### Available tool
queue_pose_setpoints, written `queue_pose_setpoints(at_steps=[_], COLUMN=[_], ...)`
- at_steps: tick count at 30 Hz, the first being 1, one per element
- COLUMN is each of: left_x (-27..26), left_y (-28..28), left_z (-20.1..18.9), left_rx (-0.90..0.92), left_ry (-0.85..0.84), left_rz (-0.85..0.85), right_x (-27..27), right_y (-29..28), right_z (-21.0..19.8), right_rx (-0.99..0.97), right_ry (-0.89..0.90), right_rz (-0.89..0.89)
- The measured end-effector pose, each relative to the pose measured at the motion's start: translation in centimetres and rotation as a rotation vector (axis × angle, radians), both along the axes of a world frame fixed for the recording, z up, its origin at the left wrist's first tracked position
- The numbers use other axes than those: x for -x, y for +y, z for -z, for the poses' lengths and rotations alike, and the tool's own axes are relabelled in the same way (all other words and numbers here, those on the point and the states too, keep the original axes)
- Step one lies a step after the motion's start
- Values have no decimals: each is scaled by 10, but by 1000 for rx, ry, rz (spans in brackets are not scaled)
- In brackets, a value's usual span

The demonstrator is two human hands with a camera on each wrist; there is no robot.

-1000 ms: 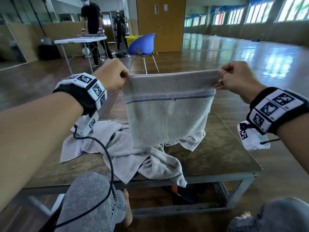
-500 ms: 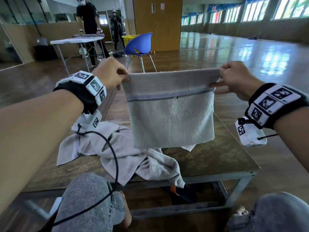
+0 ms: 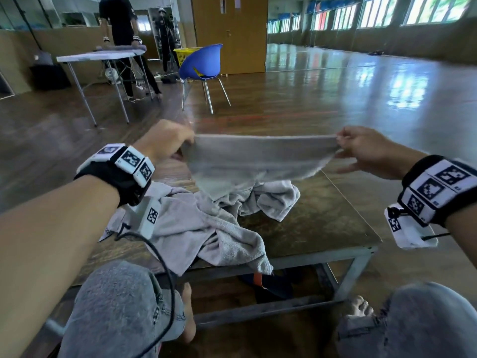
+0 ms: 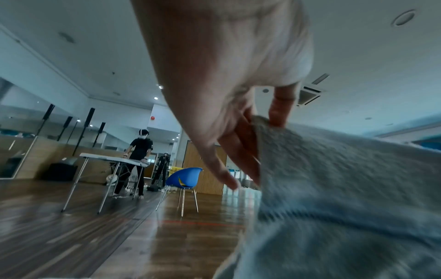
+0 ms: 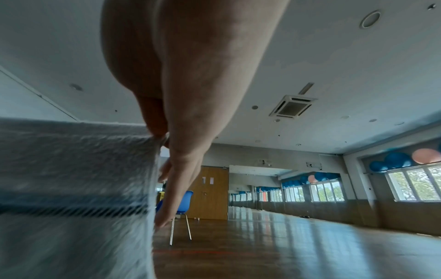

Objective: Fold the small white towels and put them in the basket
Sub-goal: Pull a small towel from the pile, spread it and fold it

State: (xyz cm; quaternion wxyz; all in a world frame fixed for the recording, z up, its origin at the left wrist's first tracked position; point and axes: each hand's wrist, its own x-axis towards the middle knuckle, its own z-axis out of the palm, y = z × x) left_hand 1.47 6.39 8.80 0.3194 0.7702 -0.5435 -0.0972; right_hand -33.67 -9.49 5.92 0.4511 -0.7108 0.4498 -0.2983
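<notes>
- Wooden gym floor surrounds the low brown metal-framed table (image 3: 322, 228) under our hands; our left hand (image 3: 165, 140) and right hand (image 3: 366, 148), held apart, pinch the top corners of a small white terry towel (image 3: 258, 158) above a crumpled towel heap (image 3: 206, 228).
- Left wrist: our thumb and fingers (image 4: 279, 105) clamp the towel's corner.
- Right wrist: our thumb pinches the other corner; remaining fingers (image 5: 171, 198) point away.

Towel (image 3: 258, 161) hung stretched between left hand (image 3: 165, 140) and right hand (image 3: 366, 148), above far part of the surface (image 3: 330, 228). Heap of towels (image 3: 206, 228) lay on the surface beneath and left of it. Chair (image 3: 204, 63) stood on the floor beyond; folding table (image 3: 100, 56) farther left.
</notes>
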Motion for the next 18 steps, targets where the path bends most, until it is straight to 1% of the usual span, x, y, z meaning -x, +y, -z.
queue_pose_setpoints(at_steps=[2,3,5,8,10,13,15,18], left_x=[6,8,10,12,14,16,14,9], left_y=[3,3,6,10,11,6,1,-11], left_z=[20,31,49,71,83,98,104,111], left_rx=[-178,-259,-432,-635,-720,-699,-672,-684], left_ry=[254,345,405,415,413,343,307,247], left_rz=[-34,-25,33,111,144,135,108,87], right_x=[14,20,31,41,45,43,36,24], right_y=[0,-1,-1,1,3,3,0,-6], right_z=[16,24,43,69,86,101,106,108], right_rx=[-125,-173,-266,-358,-373,-341,-276,-167], right_ry=[45,83,192,320,355,388,403,517], right_rz=[-40,-65,-143,-223,-252,-274,-252,-236])
